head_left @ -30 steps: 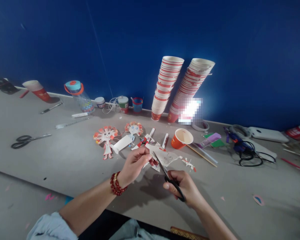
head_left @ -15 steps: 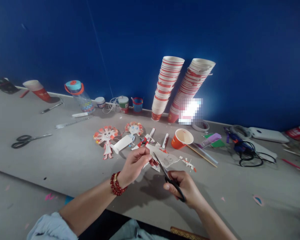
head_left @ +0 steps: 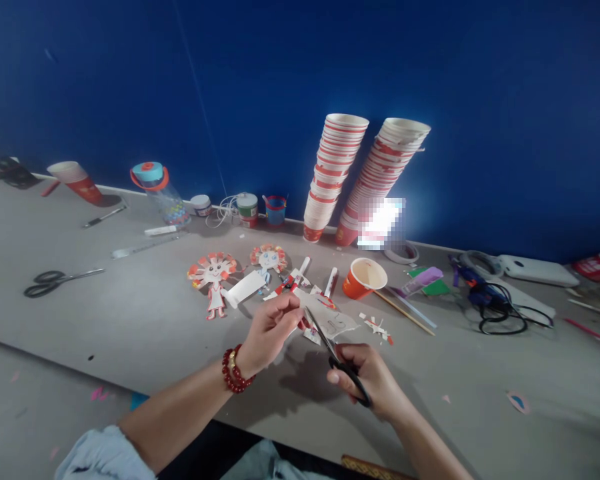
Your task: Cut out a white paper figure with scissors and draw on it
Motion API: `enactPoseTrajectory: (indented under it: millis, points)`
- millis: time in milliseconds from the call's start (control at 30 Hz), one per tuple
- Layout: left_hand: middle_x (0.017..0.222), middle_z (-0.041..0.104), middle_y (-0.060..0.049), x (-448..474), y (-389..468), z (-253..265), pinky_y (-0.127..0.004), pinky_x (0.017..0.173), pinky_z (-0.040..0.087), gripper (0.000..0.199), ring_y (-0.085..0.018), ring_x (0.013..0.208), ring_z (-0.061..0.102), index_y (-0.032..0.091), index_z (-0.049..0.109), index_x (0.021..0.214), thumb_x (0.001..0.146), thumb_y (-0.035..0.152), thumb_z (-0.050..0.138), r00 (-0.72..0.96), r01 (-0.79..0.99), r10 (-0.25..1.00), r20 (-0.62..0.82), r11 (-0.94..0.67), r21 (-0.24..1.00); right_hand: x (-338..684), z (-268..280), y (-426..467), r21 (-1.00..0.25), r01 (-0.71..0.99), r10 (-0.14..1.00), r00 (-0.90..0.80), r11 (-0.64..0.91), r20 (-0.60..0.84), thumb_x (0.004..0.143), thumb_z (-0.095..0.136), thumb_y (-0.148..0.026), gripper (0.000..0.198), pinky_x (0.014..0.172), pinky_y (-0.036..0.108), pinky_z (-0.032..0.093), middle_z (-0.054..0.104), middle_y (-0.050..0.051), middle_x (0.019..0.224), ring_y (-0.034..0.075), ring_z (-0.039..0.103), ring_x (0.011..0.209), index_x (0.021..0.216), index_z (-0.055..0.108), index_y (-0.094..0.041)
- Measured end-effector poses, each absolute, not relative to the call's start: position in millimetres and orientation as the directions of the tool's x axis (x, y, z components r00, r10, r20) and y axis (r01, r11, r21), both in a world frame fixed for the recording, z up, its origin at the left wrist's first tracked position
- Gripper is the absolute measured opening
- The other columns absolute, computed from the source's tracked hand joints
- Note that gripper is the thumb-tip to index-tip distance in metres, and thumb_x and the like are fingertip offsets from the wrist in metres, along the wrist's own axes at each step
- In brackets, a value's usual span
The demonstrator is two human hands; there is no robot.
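Landmark: the open orange cup point(head_left: 365, 278) on the bench point(head_left: 145, 313).

Progress: two paper figures point(head_left: 214, 283) point(head_left: 269, 260) lie left of the cup, coloured and cut to outline; these are judged finished or nearly so. Cutting is judged to be in hand at near left of the cup. A sheet with drawn lines point(head_left: 339, 321), just to the near left of it, appears not yet cut out; that portion is judged outstanding.

Hands: the right hand point(head_left: 367, 373), on the near side of the cup, grasps the working scissors point(head_left: 325, 339) by their black handles. The left hand point(head_left: 273, 333), near left of it, has its fingertips drawn together at the blade tips; whether a scrap is pinched there cannot be told.

Count: open cup, one; cup stacks point(head_left: 337, 170) point(head_left: 380, 177) behind it, two; wooden stick point(head_left: 410, 315) to its near right, one; spare scissors point(head_left: 53, 280), far to its left, one pair. Paper scraps point(head_left: 377, 327) on its near side: number indeterminable.
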State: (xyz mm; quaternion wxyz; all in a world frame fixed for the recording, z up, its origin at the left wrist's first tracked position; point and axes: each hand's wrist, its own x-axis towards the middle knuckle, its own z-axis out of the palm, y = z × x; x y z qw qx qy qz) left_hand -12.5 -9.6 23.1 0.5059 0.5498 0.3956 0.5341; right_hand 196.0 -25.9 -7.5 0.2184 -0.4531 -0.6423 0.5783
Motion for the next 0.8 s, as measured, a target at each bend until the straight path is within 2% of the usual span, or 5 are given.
enactPoseTrajectory:
  millis: [233,467,600,800]
  points:
    - [0.066,0.063,-0.003,-13.0,-9.4,16.5,-0.025,0.064,0.046,0.021,-0.014,0.064,0.059,0.015,0.061,0.072,0.089,0.023,0.053,0.166,-0.158,0.975,0.149,-0.123,0.98,191.3,-6.7,-25.9,-0.953,0.254,0.807,-0.519,-0.168,-0.281,0.062,0.067,-0.074,0.062,0.038,0.019,0.029,0.038,-0.007,0.046,0.008,0.043,0.038,0.056,0.036,-0.021]
    - [0.064,0.062,-0.002,-12.6,-11.0,15.5,-0.023,0.062,0.045,0.022,-0.013,0.062,0.058,0.014,0.059,0.069,0.089,0.023,0.054,0.207,-0.11,0.969,0.132,-0.111,0.988,190.1,-7.2,-23.7,-0.954,0.241,0.815,-0.509,-0.176,-0.279,0.059,0.065,-0.079,0.064,0.039,0.02,0.028,0.043,-0.005,0.044,0.009,0.044,0.037,0.055,0.039,-0.02]
    - [0.063,0.063,-0.002,-11.0,-11.6,16.3,-0.023,0.062,0.045,0.022,-0.013,0.061,0.059,0.014,0.058,0.067,0.088,0.022,0.055,0.208,-0.113,0.971,0.118,-0.096,0.989,191.4,-8.0,-23.5,-0.96,0.23,0.806,-0.531,-0.158,-0.26,0.063,0.062,-0.079,0.063,0.04,0.021,0.025,0.047,-0.003,0.042,0.009,0.043,0.037,0.055,0.043,-0.02]
    - [0.065,0.066,-0.002,-7.5,-12.0,16.9,-0.024,0.064,0.047,0.02,-0.014,0.062,0.062,0.015,0.058,0.067,0.085,0.024,0.056,0.2,-0.214,0.979,0.044,0.0,0.977,190.4,-3.2,-23.1,-0.973,0.211,0.788,-0.583,-0.088,-0.198,0.07,0.057,-0.078,0.063,0.044,0.023,0.026,0.053,0.001,0.043,0.01,0.042,0.041,0.055,0.049,-0.017]
